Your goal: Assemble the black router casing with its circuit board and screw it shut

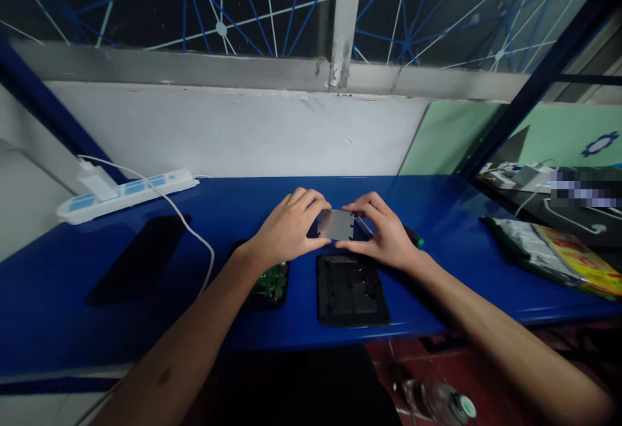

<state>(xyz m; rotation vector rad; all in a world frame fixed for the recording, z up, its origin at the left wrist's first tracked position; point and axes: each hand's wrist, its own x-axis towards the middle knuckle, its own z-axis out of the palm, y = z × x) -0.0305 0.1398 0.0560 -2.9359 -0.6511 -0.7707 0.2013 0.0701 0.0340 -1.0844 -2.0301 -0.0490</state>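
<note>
Between my two hands is a small flat metal plate with notched edges, raised above the blue table. My left hand pinches its left side between thumb and fingers. At the right side, my right hand has its thumb and fingers closed on the plate's edges. Just below the hands lies a square black plastic cover, its ribbed inside facing up. A green circuit board in a black housing rests under my left wrist, partly hidden by it. Behind my right hand a green-tipped tool shows only in part.
A white power strip with a plugged-in charger and cable stands at the back left. A dark flat phone-like slab lies near it. To the right are a colourful snack bag and cables. A plastic bottle is on the floor.
</note>
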